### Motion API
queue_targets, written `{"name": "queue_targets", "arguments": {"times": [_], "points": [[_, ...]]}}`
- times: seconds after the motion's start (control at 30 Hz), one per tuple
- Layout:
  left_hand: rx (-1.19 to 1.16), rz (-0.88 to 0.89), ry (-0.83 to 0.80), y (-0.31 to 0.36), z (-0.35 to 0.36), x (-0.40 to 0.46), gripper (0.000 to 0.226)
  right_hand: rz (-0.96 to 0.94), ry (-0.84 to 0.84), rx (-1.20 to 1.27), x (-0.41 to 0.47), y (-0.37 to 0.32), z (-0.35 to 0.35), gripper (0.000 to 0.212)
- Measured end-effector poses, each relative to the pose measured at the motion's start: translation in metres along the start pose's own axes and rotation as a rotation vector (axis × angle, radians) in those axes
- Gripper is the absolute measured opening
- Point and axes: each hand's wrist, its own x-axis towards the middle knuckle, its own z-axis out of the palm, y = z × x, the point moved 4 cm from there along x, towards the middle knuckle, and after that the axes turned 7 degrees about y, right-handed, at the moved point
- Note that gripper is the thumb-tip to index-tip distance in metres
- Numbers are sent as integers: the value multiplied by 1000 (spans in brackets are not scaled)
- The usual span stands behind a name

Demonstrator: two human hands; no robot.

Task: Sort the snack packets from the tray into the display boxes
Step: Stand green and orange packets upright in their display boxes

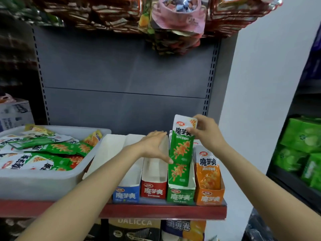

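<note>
Two hands | right hand (206, 134) pinches tall green snack packet (180, 150) upright, top end up, in green cardboard display box (180, 195) | left hand (154, 146) released, fingers straight

Green snack packet (180, 150) stood upright in the green display box (180, 195), lower centre-right of frame, white top sticking well above the box walls; another green packet (178, 173) sat lower in front of it. Orange box (210, 197) at far right held an orange packet (207, 169), upright. Red box (153, 189) and blue box (126, 193) to the left showed only white inner walls. White tray (34, 180) at lower left was piled with green, orange and red packets (52, 150) lying flat and overlapping.
</note>
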Motion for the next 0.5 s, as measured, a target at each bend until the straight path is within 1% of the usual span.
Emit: {"name": "queue_targets", "arguments": {"times": [0.1,0.2,0.33,0.5], "points": [[42,9,-25,-1,-1,3,114,-93,-45,-175,-1,0,11,20],[60,19,-15,-1,-1,3,112,-174,-105,-357,-3,4,22,23],[65,2,-11,-6,1,3,112,-200,-153,-567,-4,11,29,29],[65,6,-6,-9,2,3,110,-195,-167,-705,-9,18,34,40]]}}
